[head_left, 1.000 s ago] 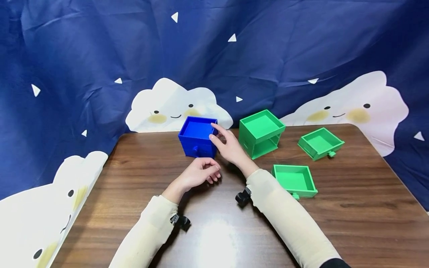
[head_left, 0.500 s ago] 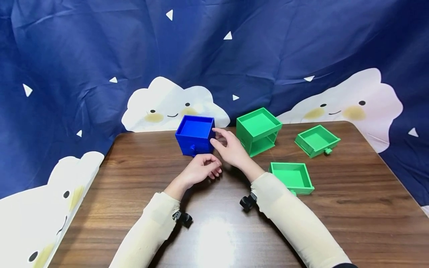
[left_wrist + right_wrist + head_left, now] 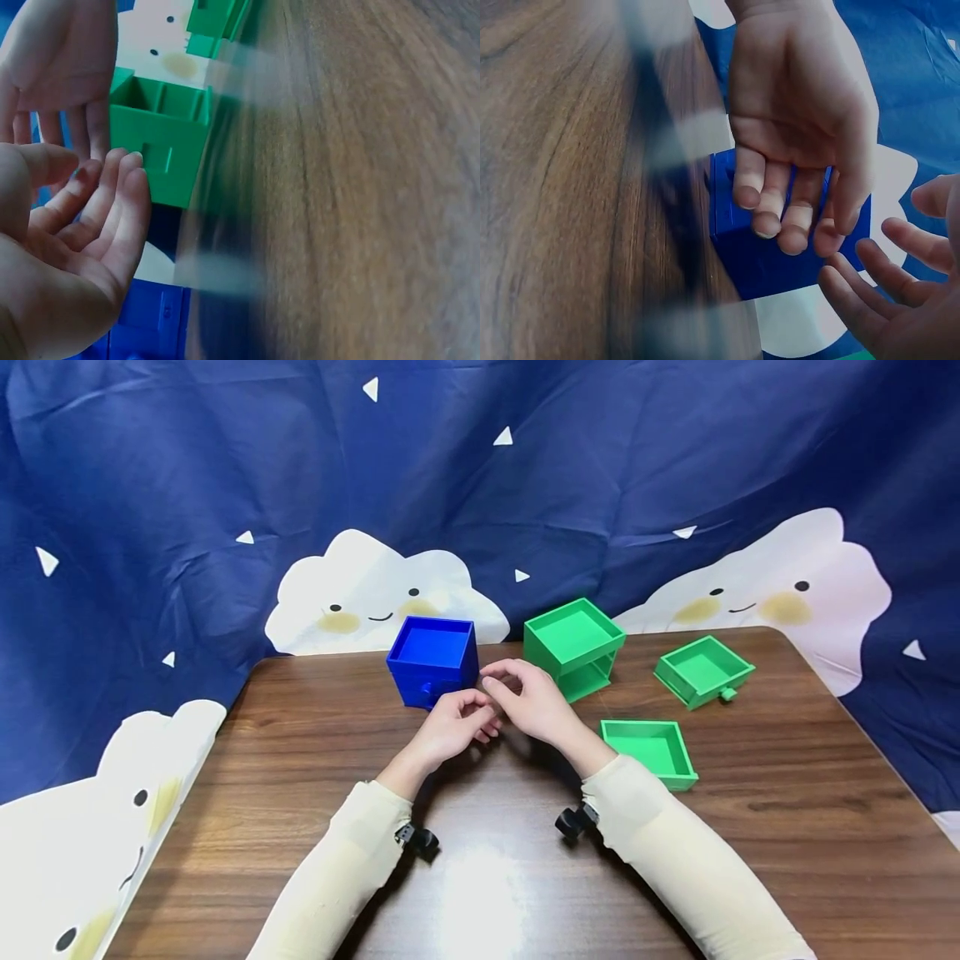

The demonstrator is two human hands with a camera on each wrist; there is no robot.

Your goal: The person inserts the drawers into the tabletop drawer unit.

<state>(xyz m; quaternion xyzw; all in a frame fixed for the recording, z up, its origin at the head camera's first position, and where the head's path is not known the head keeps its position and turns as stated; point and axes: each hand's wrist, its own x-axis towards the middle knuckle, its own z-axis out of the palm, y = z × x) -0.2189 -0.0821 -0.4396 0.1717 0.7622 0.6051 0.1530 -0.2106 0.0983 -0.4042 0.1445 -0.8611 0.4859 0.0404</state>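
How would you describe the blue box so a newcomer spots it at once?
On the wooden table, look along the far edge. Left of the open-fronted green cabinet, beyond the left hand, stands the box with a front knob. It alone is blue; the cabinet and two loose drawers are green.

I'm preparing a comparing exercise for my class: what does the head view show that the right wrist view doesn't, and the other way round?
Only the head view clearly shows the farther green drawer, the nearer green drawer, the green cabinet with its open front, the cream left sleeve and the cream right sleeve.

Only the right wrist view shows the left hand from its palm side.

Both show the two hands, the blue drawer cabinet, the wooden tabletop and the cloud-print backdrop.
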